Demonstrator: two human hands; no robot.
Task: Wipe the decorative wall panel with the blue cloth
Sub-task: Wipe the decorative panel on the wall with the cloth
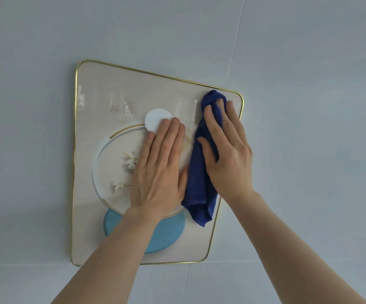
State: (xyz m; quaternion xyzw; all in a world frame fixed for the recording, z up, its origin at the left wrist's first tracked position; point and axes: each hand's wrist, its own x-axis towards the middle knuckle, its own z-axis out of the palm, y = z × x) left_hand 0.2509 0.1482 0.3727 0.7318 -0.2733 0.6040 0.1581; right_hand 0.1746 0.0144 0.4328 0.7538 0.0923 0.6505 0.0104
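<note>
Panel (116, 88): cream, gold-edged, hanging on a pale wall (309, 62); printed with a ring, small flowers, a white disc and a blue oval.
Cloth (201, 185): dark blue, bunched; its top is pressed to the panel's upper right corner and the rest hangs down the right side, loose end near the lower right edge.
Right hand (228, 150): fingers spread flat over the cloth, pressing it to the panel; thumb hooked into a fold, so a light grip on the cloth.
Left hand (160, 170): released, palm flat on the panel's middle, likely bracing it; it holds nothing.
Progress: wiping is under way at the upper right corner.
Done: cannot tell; no clear wiped or dusty zones, only glare streaks along the upper band.
Left: probably the centre, left side and bottom, none under the cloth now.
</note>
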